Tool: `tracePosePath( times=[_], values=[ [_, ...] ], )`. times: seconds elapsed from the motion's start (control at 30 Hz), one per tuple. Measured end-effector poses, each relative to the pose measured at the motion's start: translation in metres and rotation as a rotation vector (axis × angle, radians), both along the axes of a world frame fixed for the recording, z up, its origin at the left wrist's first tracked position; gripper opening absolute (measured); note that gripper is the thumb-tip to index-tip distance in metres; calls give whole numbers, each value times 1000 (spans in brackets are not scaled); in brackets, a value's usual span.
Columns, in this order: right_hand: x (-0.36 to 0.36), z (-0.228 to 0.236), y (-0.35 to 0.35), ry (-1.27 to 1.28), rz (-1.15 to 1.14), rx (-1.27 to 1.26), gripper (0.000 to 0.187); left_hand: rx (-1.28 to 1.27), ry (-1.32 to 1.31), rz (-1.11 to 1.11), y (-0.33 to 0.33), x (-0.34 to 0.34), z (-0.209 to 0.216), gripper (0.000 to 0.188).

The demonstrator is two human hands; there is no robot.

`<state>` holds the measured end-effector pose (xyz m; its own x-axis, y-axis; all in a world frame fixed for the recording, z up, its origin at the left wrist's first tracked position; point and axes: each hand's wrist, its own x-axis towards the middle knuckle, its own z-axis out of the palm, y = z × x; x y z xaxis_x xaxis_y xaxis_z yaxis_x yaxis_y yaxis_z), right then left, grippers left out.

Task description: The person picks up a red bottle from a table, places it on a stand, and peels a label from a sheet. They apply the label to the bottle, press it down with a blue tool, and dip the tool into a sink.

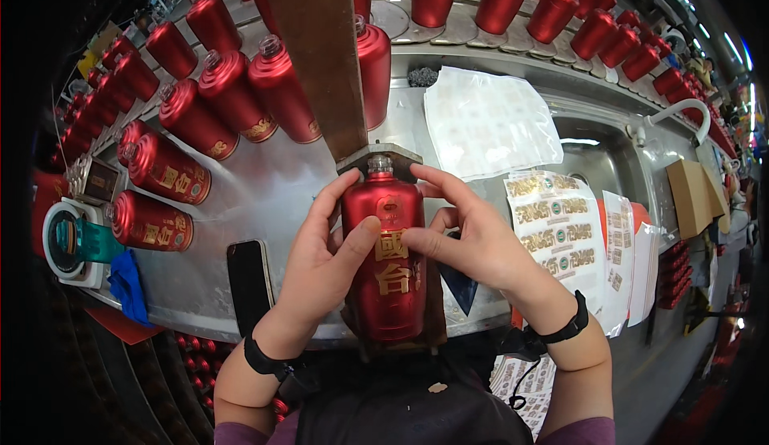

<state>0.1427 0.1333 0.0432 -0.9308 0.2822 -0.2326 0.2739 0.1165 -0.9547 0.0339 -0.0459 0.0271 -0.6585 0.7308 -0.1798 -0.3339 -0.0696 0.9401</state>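
Note:
A red bottle (383, 309) with gold lettering and a clear glass neck lies in front of me on a dark brown stand, its neck pointing away. My left hand (324, 241) is closed around its left side, with the thumb pressed on the gold decal on its front. From the right, my right hand (473, 241) grips the same bottle. Its thumb rests on the decal across from the left thumb, and its index finger reaches to the bottle's shoulder. The hands hide part of the bottle's sides.
Several red bottles (232, 92) stand at the left; more ride a curved plate conveyor (473, 36) behind. A brown post (316, 60) rises beyond the stand. A phone (251, 285) lies left, decal sheets (557, 237) right. Further right are a sink (589, 153) and faucet (681, 111).

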Motion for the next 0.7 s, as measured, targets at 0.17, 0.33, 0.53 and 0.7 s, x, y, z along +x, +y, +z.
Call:
tracePosePath(
  times=[0.17,0.33,0.53,0.7],
  values=[
    [-3,4,0,-68,22,38,78,-50,22,-14,14,-2,10,56],
    [-5,2,1,-53,36,22,78,-7,13,51,18,-7,6,49],
    [-6,-3,4,-42,53,24,79,-7,-66,72,21,-10,7,47],
    [-5,-5,7,-20,95,21,89,5,-3,39,21,-8,8,47]
  ],
)
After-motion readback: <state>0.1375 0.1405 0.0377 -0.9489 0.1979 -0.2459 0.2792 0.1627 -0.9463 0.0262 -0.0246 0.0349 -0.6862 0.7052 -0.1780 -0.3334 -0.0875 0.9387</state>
